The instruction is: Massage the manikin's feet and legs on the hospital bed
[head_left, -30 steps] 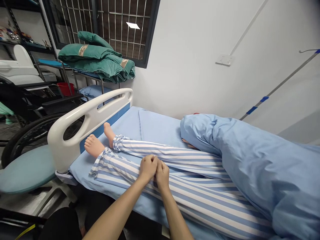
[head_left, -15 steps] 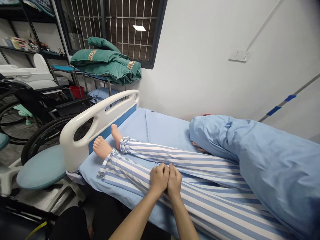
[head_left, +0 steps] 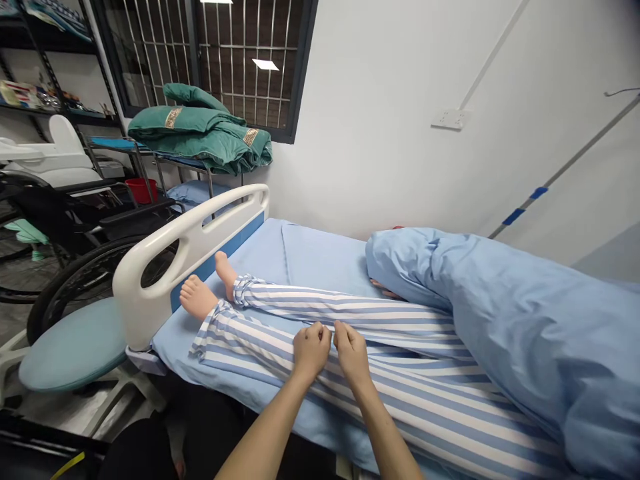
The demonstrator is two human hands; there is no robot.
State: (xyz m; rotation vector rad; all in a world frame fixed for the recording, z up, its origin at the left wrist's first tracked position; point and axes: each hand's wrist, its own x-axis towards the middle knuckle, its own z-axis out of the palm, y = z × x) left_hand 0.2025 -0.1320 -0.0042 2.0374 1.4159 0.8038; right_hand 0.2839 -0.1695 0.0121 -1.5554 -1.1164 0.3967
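Left hand [head_left: 311, 348] grip curled shut, fingers pinching a fold of the blue-and-white striped pyjama trouser leg [head_left: 280, 337], knuckles up. Right hand [head_left: 353, 352] just beside it, a narrow gap between the two, grip likewise closed with fingertips nipping the same striped cloth near the upper seam. Both hands sit on the nearer leg, about mid-length, close to the near edge of the bed. Forearms come in from the bottom of the view.

Striped trousers cover two legs lying lengthwise along the pale blue bed sheet [head_left: 320, 257]; bare mannequin-like feet [head_left: 197, 298] stick out of the cuffs toward the foot end, the nearer foot just short of the white plastic footboard with blue panel [head_left: 187, 243]. A bulky light blue quilt [head_left: 500, 313] is bunched over the upper body, toward the head end and the wall side of the bed.

Beyond the footboard: a round teal stool seat [head_left: 73, 343], a black wheelchair [head_left: 75, 233], folded dark green blankets [head_left: 203, 130] on a metal rack under the barred window [head_left: 220, 40]. White wall socket [head_left: 450, 119] above the bed.
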